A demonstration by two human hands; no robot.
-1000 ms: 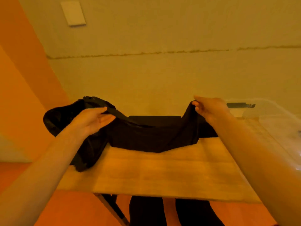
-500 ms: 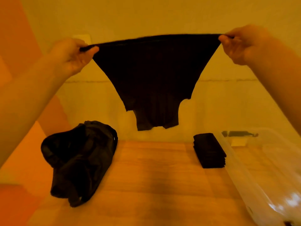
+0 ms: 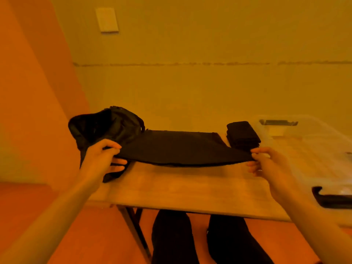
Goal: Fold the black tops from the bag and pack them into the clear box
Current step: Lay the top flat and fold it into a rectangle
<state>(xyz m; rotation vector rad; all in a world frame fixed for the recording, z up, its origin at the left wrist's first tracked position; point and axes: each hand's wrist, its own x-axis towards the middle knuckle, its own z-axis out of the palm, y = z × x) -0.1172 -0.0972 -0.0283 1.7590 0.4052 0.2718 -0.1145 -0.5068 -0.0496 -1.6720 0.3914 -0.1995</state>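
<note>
Black top (image 3: 181, 147): judged light, thin, limp; near edge sags slightly between grips, so take by corners and keep taut.
Left hand (image 3: 102, 159) pinches left corner; right hand (image 3: 266, 164) pinches right corner.
Top spread across middle of bench (image 3: 181, 189), near edge lifted.
Looks matte, dark, wide.
Bag (image 3: 106, 128) at bench far-left; folded stack (image 3: 242, 137) far-right, just beside clear box (image 3: 304, 149).
</note>
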